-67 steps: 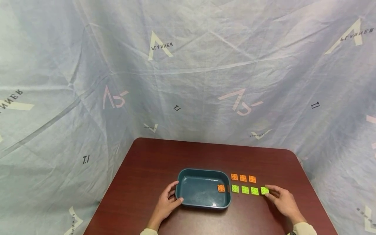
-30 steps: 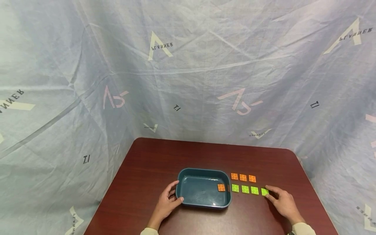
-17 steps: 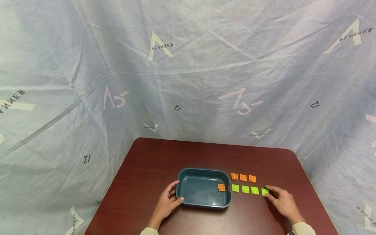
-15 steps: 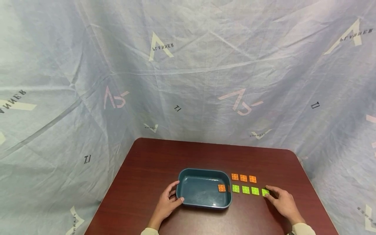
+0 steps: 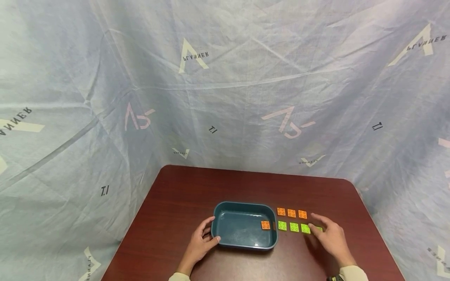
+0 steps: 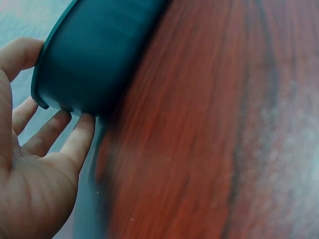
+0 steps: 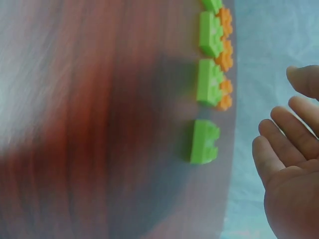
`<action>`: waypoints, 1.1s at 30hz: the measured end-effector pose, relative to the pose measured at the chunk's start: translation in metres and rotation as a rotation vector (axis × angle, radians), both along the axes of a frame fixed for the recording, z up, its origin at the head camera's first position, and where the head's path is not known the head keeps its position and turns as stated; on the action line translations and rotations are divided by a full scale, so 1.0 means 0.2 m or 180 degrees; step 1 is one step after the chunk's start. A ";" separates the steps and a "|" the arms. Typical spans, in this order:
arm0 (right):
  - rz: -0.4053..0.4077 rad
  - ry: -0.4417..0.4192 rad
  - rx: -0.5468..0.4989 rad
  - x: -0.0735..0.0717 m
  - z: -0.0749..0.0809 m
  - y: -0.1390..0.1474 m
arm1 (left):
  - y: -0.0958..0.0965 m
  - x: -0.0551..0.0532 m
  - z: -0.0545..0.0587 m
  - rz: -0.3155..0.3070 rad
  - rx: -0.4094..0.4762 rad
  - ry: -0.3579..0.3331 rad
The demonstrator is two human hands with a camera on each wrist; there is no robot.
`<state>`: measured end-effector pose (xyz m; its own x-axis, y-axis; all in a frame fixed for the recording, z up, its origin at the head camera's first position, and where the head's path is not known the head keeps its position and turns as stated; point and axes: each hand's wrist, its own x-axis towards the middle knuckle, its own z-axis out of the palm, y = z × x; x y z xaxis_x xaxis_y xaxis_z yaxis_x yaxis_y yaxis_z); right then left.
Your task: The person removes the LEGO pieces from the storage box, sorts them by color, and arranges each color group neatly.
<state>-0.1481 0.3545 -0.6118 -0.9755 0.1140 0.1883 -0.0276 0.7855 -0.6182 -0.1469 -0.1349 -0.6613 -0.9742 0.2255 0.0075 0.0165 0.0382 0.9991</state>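
Observation:
My left hand [image 5: 199, 246] grips the left end of a dark teal tray [image 5: 236, 231], thumb at the near corner and fingers along the side. In the left wrist view, the hand's fingertips [image 6: 85, 119] touch the tray's outer wall [image 6: 94, 59]. Inside the tray, near its right end, lies an orange toy building block [image 5: 265, 225]. My right hand [image 5: 334, 237] hovers over the right end of a row of green blocks, partly covering the last green block [image 5: 319, 229]. In the right wrist view that block [image 7: 204, 142] stands on the table, apart from the relaxed fingers [image 7: 284, 137].
Further green blocks [image 5: 294, 227] line up right of the tray. Behind them is a shorter row of orange blocks [image 5: 291, 213]. The dark red table [image 5: 197, 183] meets a grey printed cloth [image 5: 239, 128] at the back and sides.
My right hand has let go of the rightmost green block and shifted left and slightly up, off it. Left hand and tray stay put.

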 end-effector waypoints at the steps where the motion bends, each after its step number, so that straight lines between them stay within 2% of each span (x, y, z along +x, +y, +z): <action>1: -0.0008 0.0031 0.0001 0.00 0.01 -0.01 | 0.00 0.00 0.00 -0.0002 -0.0003 -0.0007; 7: -0.0038 -0.0022 -0.0144 0.00 0.06 -0.08 | 0.00 0.00 0.00 0.0014 -0.0015 0.0045; 17: -0.0136 0.0137 -0.0242 0.00 0.09 -0.24 | -0.01 -0.01 -0.01 0.0008 -0.0081 0.0089; 23: -0.0214 0.0159 -0.0490 -0.01 0.08 -0.37 | -0.01 -0.01 0.00 0.0012 -0.0053 0.0013; 29: -0.0135 0.0192 -0.0815 -0.02 0.08 -0.49 | 0.00 -0.02 0.00 0.0020 -0.0086 0.0058; 33: -0.0130 0.0236 -0.0895 -0.02 0.07 -0.57 | 0.00 0.00 -0.01 0.0061 -0.0151 0.0077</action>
